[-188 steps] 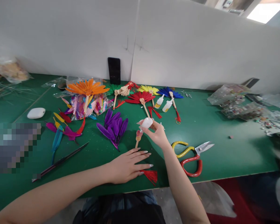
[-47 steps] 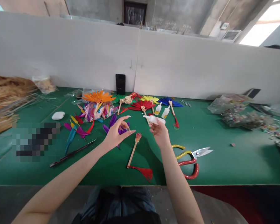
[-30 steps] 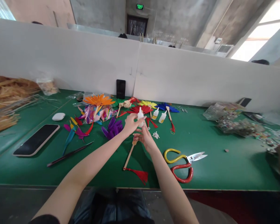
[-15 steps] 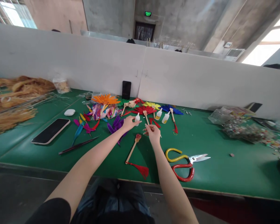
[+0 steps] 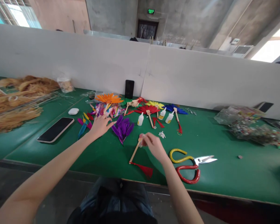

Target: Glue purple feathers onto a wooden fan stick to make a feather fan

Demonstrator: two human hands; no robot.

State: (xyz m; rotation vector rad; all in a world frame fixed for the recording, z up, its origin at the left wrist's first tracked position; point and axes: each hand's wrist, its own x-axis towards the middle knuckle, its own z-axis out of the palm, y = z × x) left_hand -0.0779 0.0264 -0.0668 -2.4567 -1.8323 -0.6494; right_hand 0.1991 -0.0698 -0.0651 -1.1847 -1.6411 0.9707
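Observation:
My left hand (image 5: pixel 100 127) is open, thumb and fingers apart, over small coloured feathers (image 5: pixel 83 127). Beside it on the right lies a bunch of purple feathers (image 5: pixel 123 129). My right hand (image 5: pixel 153 143) is at the head of a wooden fan handle (image 5: pixel 135 151) with a red tassel (image 5: pixel 144 170). Its fingertips are blurred, so a grip on the handle or on something small cannot be made out. A white glue bottle (image 5: pixel 140 119) stands upright between my hands. Small white pieces (image 5: pixel 162 134) lie in a little pile right of my right hand.
Finished feather fans, red (image 5: pixel 146 109), orange (image 5: pixel 109 98) and blue (image 5: pixel 176 109), lie toward the back. Two more glue bottles (image 5: pixel 169 117) stand beside them. Scissors (image 5: pixel 196 161) lie at front right. A phone (image 5: pixel 56 130) and tan fibres (image 5: pixel 25 93) are left; plastic bags (image 5: pixel 249 127) are right.
My left hand has let go of the glue bottle and moved left to the feathers. My right hand has left the red fan's handle and come down to the loose handle, uncovering the white pieces.

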